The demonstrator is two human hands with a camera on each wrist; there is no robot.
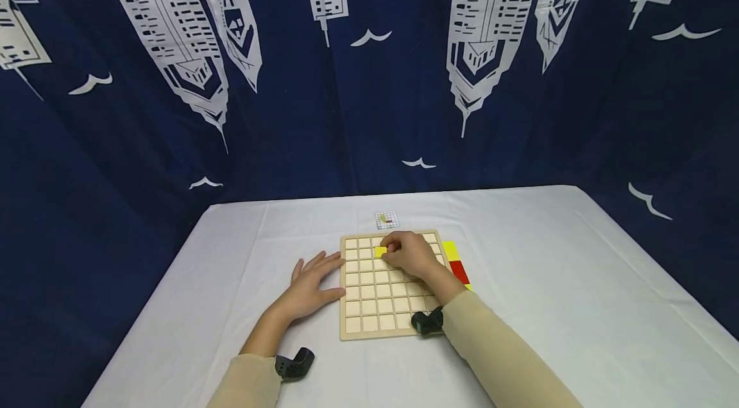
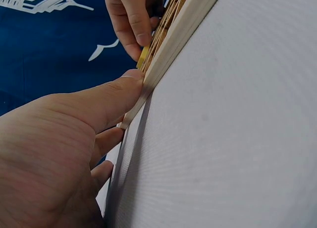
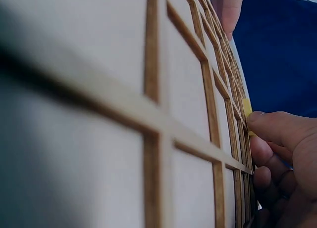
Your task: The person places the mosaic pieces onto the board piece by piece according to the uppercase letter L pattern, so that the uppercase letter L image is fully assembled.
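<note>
Right hand point(image 1: 411, 255) pinches a yellow tile point(image 1: 380, 251) over the board's point(image 1: 369, 324) upper cells; left hand point(image 1: 312, 286), fingers flat, steadies the board's edge. A tilted tile could jam on the ribs.

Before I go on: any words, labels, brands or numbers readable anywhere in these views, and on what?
None can be read.
The small card beyond the wooden grid board shows only a tiny grid with coloured marks, too small to tell any text.
The blue curtain bears pictures only: buildings and birds.
</note>
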